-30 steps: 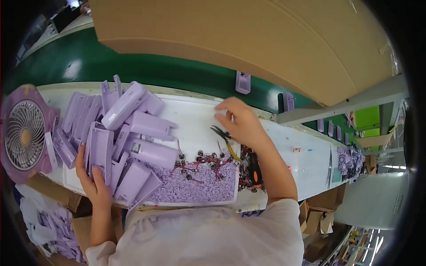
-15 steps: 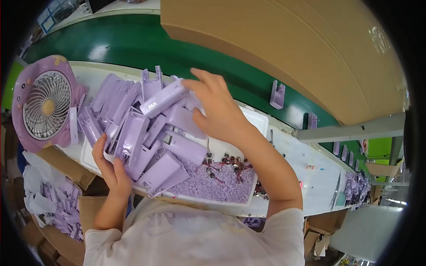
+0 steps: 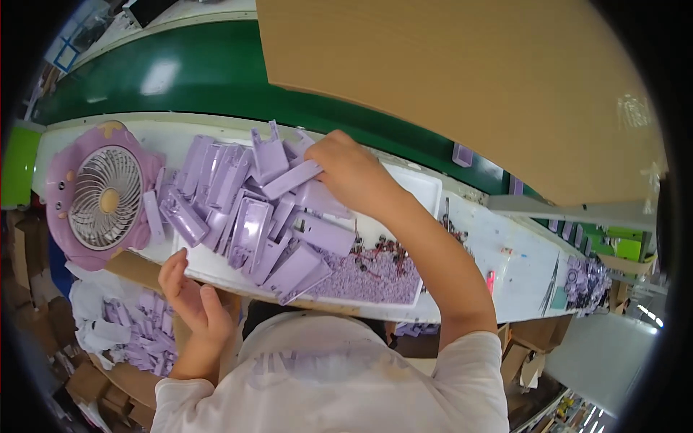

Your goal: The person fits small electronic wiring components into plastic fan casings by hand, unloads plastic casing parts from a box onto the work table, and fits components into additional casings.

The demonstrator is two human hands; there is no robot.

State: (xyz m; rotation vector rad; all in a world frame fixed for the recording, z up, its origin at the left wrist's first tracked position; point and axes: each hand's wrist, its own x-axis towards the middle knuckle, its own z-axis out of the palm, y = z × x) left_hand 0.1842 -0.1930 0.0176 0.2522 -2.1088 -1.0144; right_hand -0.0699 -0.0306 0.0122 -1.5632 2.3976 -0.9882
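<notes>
Lilac oblong plastic casing (image 3: 290, 180), mid-left, is clamped by right hand (image 3: 346, 166); left hand (image 3: 200, 302) is spread; lilac pile (image 3: 251, 224) could be toppled by dragging.

No wording can be read with certainty; a faded greyish-lilac print spans the white shirt (image 3: 325, 393), too blurred to make out as letters; tiny dark marks on a lavender housing (image 3: 294, 267) in the pile are too small to tell as print or as openings.
</notes>
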